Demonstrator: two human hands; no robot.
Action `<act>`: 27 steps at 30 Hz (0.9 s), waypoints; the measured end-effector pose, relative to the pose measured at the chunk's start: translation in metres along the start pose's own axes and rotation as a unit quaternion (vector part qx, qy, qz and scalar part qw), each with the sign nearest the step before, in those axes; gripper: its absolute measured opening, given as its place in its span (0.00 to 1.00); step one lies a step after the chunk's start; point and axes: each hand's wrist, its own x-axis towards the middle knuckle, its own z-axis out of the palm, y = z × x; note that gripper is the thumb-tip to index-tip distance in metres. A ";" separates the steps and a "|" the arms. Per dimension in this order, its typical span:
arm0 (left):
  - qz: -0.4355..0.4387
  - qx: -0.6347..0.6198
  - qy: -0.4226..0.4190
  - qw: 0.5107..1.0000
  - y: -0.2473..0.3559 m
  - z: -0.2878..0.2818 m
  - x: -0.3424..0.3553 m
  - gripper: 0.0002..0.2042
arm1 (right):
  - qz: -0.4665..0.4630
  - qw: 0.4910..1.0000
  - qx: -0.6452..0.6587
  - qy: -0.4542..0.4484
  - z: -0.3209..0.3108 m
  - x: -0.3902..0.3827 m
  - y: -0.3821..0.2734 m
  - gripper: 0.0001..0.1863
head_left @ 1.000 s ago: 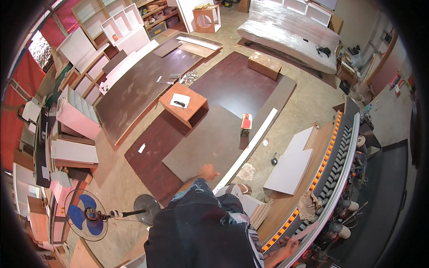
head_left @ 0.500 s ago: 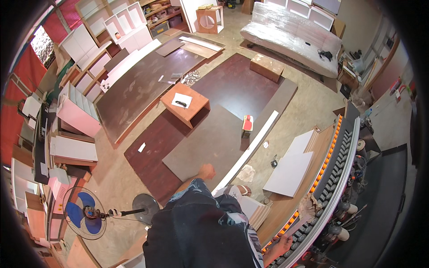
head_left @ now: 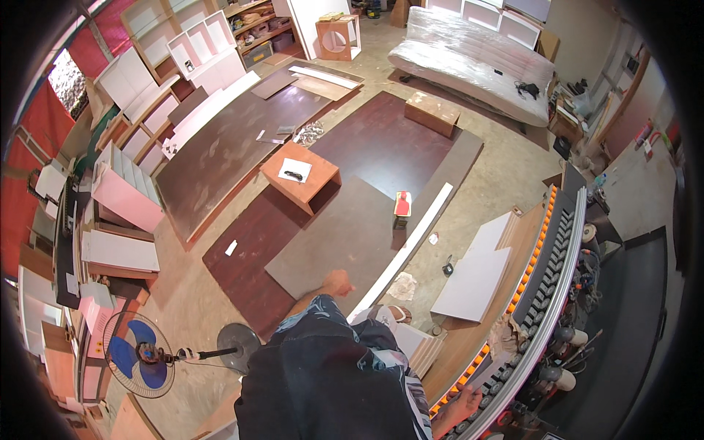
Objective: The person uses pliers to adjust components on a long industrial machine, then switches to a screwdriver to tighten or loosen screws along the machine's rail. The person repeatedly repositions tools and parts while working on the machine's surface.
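Observation:
My left hand (head_left: 338,282) shows just past the patterned cloth over my leg, low above a grey-brown board (head_left: 330,249) on the floor. Its fingers look curled like a fist, with nothing visible in it; whether it touches the board I cannot tell. Out to the lower right, my right hand (head_left: 465,401) is at a long rack of grey rollers (head_left: 556,253) with an orange strip. Its fingers are bent beside a flat greyish piece (head_left: 490,374); what they grip is too small to make out. Crumpled brownish material (head_left: 504,336) lies beyond that piece.
A dark red panel (head_left: 238,275) lies under the board. On these panels stand an orange-brown box (head_left: 315,165), a red-topped container (head_left: 402,205) and a long white strip (head_left: 411,249). A blue-bladed fan (head_left: 139,354) is at left, white panels (head_left: 469,282) at right, a wrapped sofa (head_left: 477,62) far back.
The whole view has shifted slightly, so the room's things sit a little further left. Both hands stay in about the same places.

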 end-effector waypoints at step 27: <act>-0.076 0.017 -0.015 0.997 0.016 -0.001 -0.006 0.29 | 0.005 0.999 -0.034 -0.008 -0.001 0.014 0.009 0.22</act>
